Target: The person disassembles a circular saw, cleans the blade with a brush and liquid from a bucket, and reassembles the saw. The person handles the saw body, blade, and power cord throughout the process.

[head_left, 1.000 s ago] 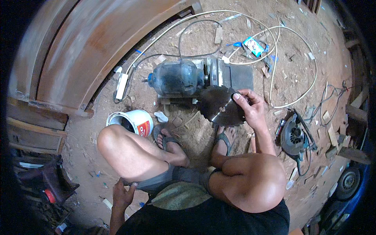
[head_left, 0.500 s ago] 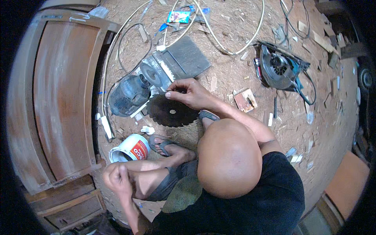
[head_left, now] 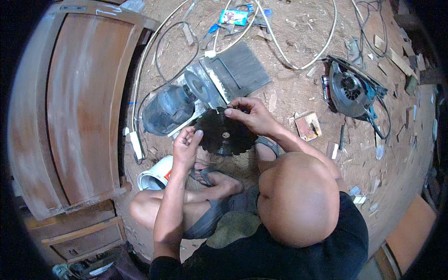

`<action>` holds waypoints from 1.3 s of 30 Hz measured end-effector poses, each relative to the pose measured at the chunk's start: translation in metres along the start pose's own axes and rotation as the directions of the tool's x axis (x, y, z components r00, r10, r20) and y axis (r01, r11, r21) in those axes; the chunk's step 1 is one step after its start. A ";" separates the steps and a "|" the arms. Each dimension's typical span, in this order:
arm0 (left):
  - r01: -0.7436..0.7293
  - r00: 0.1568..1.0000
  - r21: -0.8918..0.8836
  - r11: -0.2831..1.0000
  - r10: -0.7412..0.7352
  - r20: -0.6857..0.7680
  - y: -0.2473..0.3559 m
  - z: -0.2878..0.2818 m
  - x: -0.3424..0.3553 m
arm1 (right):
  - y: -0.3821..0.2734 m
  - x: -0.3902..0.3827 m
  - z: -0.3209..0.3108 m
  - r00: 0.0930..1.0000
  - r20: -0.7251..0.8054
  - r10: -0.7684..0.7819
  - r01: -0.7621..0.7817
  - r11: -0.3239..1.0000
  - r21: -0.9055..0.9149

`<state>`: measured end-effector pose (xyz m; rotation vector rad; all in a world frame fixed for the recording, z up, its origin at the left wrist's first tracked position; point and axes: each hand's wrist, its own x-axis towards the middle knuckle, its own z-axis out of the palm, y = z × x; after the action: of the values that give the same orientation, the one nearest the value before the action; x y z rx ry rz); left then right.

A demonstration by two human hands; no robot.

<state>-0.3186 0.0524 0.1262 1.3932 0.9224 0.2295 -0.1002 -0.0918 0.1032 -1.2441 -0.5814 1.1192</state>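
Blade (head_left: 212, 133): near-black, dull grey sheen on its lower part. Upper left of blade: motor (head_left: 165, 112) dusty blue-black, disc (head_left: 198, 87) mid grey. Above blade: plate (head_left: 249, 65) dark slate grey, packet (head_left: 233, 17) bright blue with mixed print, cable (head_left: 295, 69) cream. Left of blade: cabinet (head_left: 88, 102) brown with whitish streaks, power strip (head_left: 136, 145) white. Lower left: bucket (head_left: 161, 168) white with a red patch. Right: block (head_left: 308, 128) pale tan, reddish face, dark stain; farther right, saw (head_left: 350, 91) grey-black with teal. Below blade: my shorts (head_left: 205, 218) grey, my shirt (head_left: 280, 264) black. Ground (head_left: 289, 93) all round blade: sandy brown, pale flecks.
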 end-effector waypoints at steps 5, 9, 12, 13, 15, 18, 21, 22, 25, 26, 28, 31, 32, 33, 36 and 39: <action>0.028 0.999 -0.040 0.999 -0.030 -0.040 -0.022 0.007 0.011 | 0.019 0.008 0.001 0.995 -0.033 -0.090 0.081 0.974 -0.210; 0.099 0.993 -0.062 0.993 -0.102 -0.060 -0.033 0.008 0.018 | 0.026 0.013 0.003 0.996 -0.023 -0.091 0.080 0.946 -0.315; 0.050 0.996 -0.078 0.996 -0.056 -0.069 -0.042 0.008 0.022 | 0.029 0.016 0.001 0.991 -0.015 -0.136 0.120 0.914 -0.388; 0.066 0.995 -0.085 0.994 -0.072 -0.075 -0.044 0.008 0.023 | 0.029 0.018 0.000 0.993 -0.009 -0.115 0.102 0.914 -0.393; 0.097 0.991 -0.100 0.990 -0.106 -0.085 -0.047 0.008 0.025 | 0.032 0.022 -0.001 0.997 -0.015 -0.074 0.062 0.917 -0.393; 0.088 0.990 -0.045 0.995 -0.092 -0.107 -0.052 0.007 0.031 | 0.044 0.029 0.000 0.998 -0.052 -0.026 0.005 0.928 -0.373; 0.208 0.964 -0.100 0.973 -0.221 -0.145 -0.045 0.007 0.035 | 0.049 0.036 0.003 0.997 -0.070 0.026 -0.049 0.933 -0.357; 0.206 0.964 -0.135 0.969 -0.225 -0.144 -0.047 0.007 0.037 | 0.044 0.038 0.004 0.996 -0.069 0.051 -0.073 0.931 -0.357; 0.203 0.960 -0.212 0.956 -0.237 -0.147 -0.053 0.004 0.040 | 0.047 0.045 0.006 0.995 -0.067 0.072 -0.091 0.931 -0.353; 0.206 0.958 -0.221 0.953 -0.242 -0.152 -0.053 0.004 0.041 | 0.048 0.047 0.007 0.995 -0.065 0.069 -0.088 0.932 -0.351; 0.204 0.955 -0.223 0.953 -0.244 -0.167 -0.056 0.002 0.042 | 0.048 0.048 0.008 0.998 -0.054 0.007 -0.028 0.920 -0.391; 0.213 0.950 -0.218 0.952 -0.254 -0.182 -0.060 0.001 0.044 | 0.049 0.050 0.009 0.998 -0.049 0.043 -0.058 0.927 -0.371; 0.229 0.946 -0.227 0.947 -0.272 -0.179 -0.057 0.001 0.045 | 0.049 0.051 0.009 0.996 -0.050 0.077 -0.090 0.931 -0.353; 0.245 0.941 -0.235 0.941 -0.289 -0.176 -0.056 0.001 0.046 | 0.049 0.052 0.010 0.996 -0.056 0.074 -0.089 0.929 -0.359; 0.244 0.943 -0.255 0.936 -0.290 -0.164 -0.057 0.000 0.049 | 0.048 0.056 0.009 0.995 -0.066 0.077 -0.096 0.924 -0.370; 0.233 0.937 -0.325 0.917 -0.301 -0.178 -0.061 -0.003 0.046 | 0.047 0.060 0.011 0.994 -0.049 0.097 -0.108 0.924 -0.366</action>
<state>-0.3131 0.0705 0.0517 0.9595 1.2028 0.3084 -0.1025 -0.0367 0.0499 -1.6287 -0.7341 1.1069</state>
